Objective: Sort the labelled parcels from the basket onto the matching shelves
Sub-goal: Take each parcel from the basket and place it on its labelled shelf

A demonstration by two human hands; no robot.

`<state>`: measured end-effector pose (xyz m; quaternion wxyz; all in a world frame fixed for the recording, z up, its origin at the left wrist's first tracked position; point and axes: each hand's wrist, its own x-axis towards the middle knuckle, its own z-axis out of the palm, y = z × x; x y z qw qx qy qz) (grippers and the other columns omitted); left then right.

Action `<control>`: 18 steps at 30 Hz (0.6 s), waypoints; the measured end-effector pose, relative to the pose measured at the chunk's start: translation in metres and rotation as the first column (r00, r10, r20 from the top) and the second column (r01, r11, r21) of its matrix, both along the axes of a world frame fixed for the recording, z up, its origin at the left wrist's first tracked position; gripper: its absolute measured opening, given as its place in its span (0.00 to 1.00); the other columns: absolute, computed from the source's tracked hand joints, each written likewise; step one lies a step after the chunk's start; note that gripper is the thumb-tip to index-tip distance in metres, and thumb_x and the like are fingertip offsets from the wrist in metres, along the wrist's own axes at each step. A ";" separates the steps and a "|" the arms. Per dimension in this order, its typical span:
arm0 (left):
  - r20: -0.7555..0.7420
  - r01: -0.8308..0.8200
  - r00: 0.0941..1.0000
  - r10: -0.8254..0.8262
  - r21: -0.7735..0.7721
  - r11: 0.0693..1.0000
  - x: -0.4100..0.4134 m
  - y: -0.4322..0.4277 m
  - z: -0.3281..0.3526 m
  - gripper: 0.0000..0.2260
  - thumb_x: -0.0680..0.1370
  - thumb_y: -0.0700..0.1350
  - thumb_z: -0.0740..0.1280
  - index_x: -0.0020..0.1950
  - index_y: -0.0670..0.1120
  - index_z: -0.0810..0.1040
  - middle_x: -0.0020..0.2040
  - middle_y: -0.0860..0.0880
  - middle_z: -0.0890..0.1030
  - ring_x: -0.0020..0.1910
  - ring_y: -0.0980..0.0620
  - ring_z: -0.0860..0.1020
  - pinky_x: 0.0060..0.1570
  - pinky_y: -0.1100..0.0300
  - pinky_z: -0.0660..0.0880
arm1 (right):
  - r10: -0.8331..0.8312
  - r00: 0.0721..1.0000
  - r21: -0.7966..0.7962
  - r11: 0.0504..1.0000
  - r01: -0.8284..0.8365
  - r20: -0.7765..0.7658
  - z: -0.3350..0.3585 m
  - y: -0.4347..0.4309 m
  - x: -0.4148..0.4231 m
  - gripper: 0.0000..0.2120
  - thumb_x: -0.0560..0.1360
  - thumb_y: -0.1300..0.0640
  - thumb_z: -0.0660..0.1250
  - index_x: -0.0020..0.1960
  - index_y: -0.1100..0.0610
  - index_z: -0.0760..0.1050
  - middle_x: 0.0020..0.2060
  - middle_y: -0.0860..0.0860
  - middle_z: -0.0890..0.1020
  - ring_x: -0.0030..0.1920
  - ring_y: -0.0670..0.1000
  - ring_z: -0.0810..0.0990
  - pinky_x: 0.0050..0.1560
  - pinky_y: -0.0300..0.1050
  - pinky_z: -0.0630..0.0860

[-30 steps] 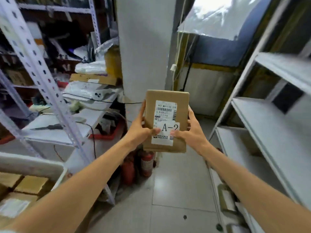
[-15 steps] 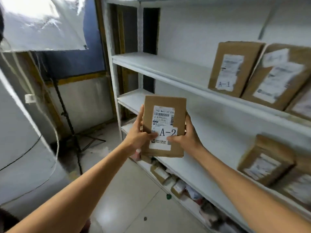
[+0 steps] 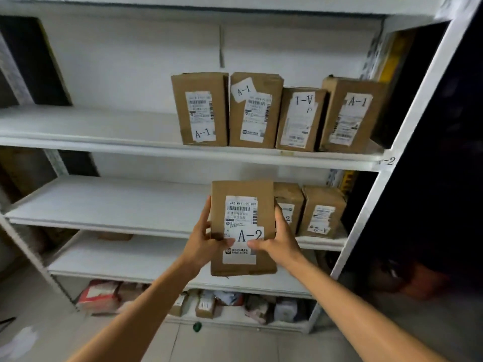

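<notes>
I hold a brown cardboard parcel (image 3: 243,205) labelled A-2 upright in front of a white shelf unit. My left hand (image 3: 202,242) grips its left edge and my right hand (image 3: 279,241) grips its right edge, thumbs on the label. Just behind it, on the second shelf (image 3: 117,205), stand two more A-2 parcels (image 3: 322,211). The shelf above (image 3: 91,126) carries several parcels marked A-1 (image 3: 201,108). No basket is in view.
The left part of both upper shelves is bare. A third shelf (image 3: 125,257) lies below, and mixed small packages (image 3: 206,304) crowd the bottom level near the tiled floor. A white upright post (image 3: 379,199) bounds the unit on the right, dark space beyond.
The view has swung right from the aisle to face the shelf unit squarely. The A-2 parcel, still held in both hands, has come up close to the second shelf beside the other A-2 parcels.
</notes>
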<state>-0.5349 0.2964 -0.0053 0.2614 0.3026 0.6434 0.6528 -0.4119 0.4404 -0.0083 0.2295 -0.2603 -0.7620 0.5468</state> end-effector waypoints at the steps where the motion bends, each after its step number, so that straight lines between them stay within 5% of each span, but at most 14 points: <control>1: 0.005 -0.001 1.000 0.001 -0.002 1.000 -0.003 0.000 -0.002 0.48 0.69 0.23 0.68 0.75 0.63 0.55 0.58 0.41 0.78 0.52 0.48 0.81 0.45 0.55 0.81 | 0.004 1.000 -0.002 1.000 -0.004 0.002 -0.002 0.000 -0.003 0.51 0.60 0.63 0.80 0.75 0.46 0.57 0.59 0.46 0.79 0.59 0.48 0.77 0.52 0.36 0.75; 4: 0.005 -0.022 1.000 0.022 -0.012 1.000 -0.021 -0.005 -0.003 0.48 0.69 0.23 0.67 0.75 0.63 0.55 0.56 0.43 0.79 0.49 0.50 0.82 0.42 0.58 0.81 | 0.035 0.999 0.000 0.999 -0.035 0.009 -0.004 -0.004 -0.023 0.51 0.62 0.65 0.79 0.76 0.48 0.56 0.60 0.47 0.78 0.60 0.48 0.76 0.49 0.32 0.74; 10: 0.032 -0.018 0.999 0.019 -0.029 0.999 -0.073 0.003 -0.014 0.49 0.69 0.22 0.66 0.77 0.61 0.51 0.58 0.40 0.77 0.50 0.48 0.83 0.41 0.55 0.81 | 0.081 0.996 -0.017 0.997 -0.081 0.026 -0.018 0.009 -0.082 0.53 0.60 0.65 0.80 0.76 0.45 0.54 0.61 0.46 0.77 0.60 0.49 0.77 0.59 0.51 0.78; 18: 0.099 0.025 0.995 -0.011 -0.141 0.990 -0.132 0.059 -0.045 0.49 0.69 0.24 0.68 0.76 0.62 0.52 0.61 0.39 0.74 0.52 0.45 0.81 0.39 0.56 0.80 | 0.048 0.995 -0.066 0.997 -0.042 0.090 -0.058 0.060 -0.132 0.51 0.61 0.64 0.80 0.76 0.48 0.55 0.60 0.47 0.77 0.59 0.48 0.76 0.59 0.50 0.78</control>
